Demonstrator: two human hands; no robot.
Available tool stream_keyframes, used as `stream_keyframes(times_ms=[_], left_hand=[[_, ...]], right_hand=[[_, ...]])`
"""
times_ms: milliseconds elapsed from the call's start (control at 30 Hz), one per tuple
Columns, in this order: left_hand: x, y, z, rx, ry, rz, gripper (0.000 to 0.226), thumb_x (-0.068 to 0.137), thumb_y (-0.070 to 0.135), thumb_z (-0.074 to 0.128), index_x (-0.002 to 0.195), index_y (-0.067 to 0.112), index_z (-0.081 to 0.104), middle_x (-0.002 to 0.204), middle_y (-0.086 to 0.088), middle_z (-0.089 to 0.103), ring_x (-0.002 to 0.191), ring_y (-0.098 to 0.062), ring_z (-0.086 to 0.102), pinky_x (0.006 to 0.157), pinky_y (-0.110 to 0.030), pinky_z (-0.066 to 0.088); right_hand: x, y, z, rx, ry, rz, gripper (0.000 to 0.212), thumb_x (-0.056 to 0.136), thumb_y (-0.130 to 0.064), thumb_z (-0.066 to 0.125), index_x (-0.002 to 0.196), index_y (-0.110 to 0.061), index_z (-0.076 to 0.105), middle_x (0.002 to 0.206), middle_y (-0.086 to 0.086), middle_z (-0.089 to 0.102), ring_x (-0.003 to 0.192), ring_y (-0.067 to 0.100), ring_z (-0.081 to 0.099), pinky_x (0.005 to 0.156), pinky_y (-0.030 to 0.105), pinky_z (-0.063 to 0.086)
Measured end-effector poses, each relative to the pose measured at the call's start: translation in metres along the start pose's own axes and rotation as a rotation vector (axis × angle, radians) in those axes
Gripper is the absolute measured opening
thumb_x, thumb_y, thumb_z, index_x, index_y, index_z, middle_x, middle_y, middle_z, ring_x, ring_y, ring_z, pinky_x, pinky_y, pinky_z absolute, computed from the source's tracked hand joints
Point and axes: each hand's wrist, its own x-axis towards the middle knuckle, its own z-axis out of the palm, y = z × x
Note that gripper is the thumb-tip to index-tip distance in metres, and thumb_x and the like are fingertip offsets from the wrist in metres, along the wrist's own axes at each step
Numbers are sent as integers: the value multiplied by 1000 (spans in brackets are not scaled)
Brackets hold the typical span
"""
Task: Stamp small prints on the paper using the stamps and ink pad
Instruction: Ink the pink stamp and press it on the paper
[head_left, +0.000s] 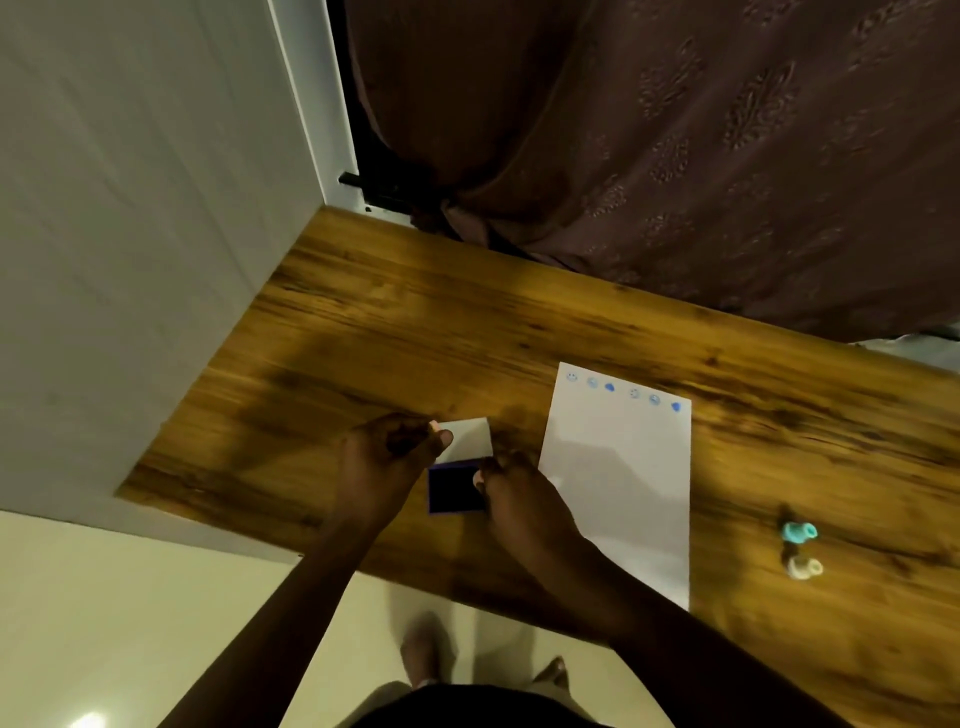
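Note:
A small ink pad (453, 489) with a dark blue pad lies on the wooden table (395, 322), its pale lid (470, 437) swung up and back. My left hand (387, 457) pinches the lid's left edge. My right hand (511, 488) grips the ink pad's right side. A white sheet of paper (623, 483) lies just right of them, with a row of several small blue prints along its far edge. A teal stamp (799, 533) and a cream stamp (804, 567) rest on the table to the right of the paper.
A white wall borders the table's left end and a dark brown patterned curtain (675, 156) hangs behind its far edge. My bare feet stand on the pale floor (104, 597) below the near edge.

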Motion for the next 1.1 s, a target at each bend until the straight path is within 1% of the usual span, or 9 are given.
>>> stream_keyframes(times_ms=[167, 267, 367, 467, 533, 667, 767, 900, 1100], left_hand=[[3, 3, 5, 3, 1, 12, 21, 82, 33, 87, 97, 19, 83, 89, 6, 84, 84, -3, 79, 63, -16, 58], [4, 5, 10, -26, -20, 30, 20, 81, 31, 88, 96, 19, 83, 89, 8, 84, 83, -4, 79, 63, -18, 59], [7, 9, 16, -7, -47, 39, 21, 82, 30, 88, 98, 17, 83, 88, 4, 84, 82, -7, 80, 67, -24, 62], [10, 11, 21, -28, -71, 24, 21, 81, 30, 88, 98, 20, 83, 86, 8, 84, 79, -7, 80, 62, -17, 59], [11, 12, 25, -32, -93, 9, 19, 80, 31, 88, 97, 25, 82, 86, 14, 83, 78, -5, 79, 61, -16, 58], [11, 10, 34, -3, -157, -20, 12, 81, 30, 88, 91, 30, 81, 87, 12, 83, 79, -8, 80, 69, -32, 64], [10, 12, 38, 22, -183, 12, 12, 80, 32, 87, 83, 39, 78, 84, 21, 81, 74, -2, 78, 58, -21, 59], [12, 12, 41, 9, -225, 12, 12, 81, 29, 86, 86, 34, 76, 82, 25, 80, 71, 2, 78, 56, -13, 56], [19, 7, 41, -41, -209, -32, 14, 79, 24, 88, 91, 26, 80, 85, 12, 83, 77, -7, 80, 66, -25, 61]], right_hand=[[5, -1, -5, 135, -10, 64, 41, 102, -34, 54, 139, -18, 53, 147, 7, 54, 135, 29, 52, 118, 42, 36], [6, 1, -15, 217, 7, 73, 32, 101, -33, 58, 127, -15, 62, 133, 9, 64, 124, 29, 62, 110, 39, 45], [6, 10, -28, 400, 53, 65, 26, 97, -32, 63, 113, -13, 69, 118, 7, 72, 109, 23, 68, 89, 24, 53], [10, 30, -51, 594, 170, 170, 25, 88, -44, 73, 87, -19, 75, 81, -8, 74, 77, 3, 68, 62, 14, 43], [15, 50, -66, 654, 287, 272, 33, 85, -49, 75, 81, -16, 77, 75, -6, 74, 74, 3, 67, 66, 18, 47], [31, 86, -77, 537, 405, 381, 33, 94, -38, 68, 106, -9, 77, 107, 9, 77, 102, 22, 71, 93, 29, 50], [44, 100, -76, 479, 454, 415, 27, 96, -29, 66, 112, -8, 72, 114, 10, 74, 105, 27, 70, 96, 31, 52], [58, 106, -72, 366, 452, 379, 25, 97, -25, 65, 115, -7, 67, 113, 13, 71, 106, 30, 68, 99, 34, 52], [67, 107, -65, 252, 408, 344, 30, 96, -25, 65, 120, -8, 66, 118, 13, 70, 111, 30, 67, 100, 35, 52]])
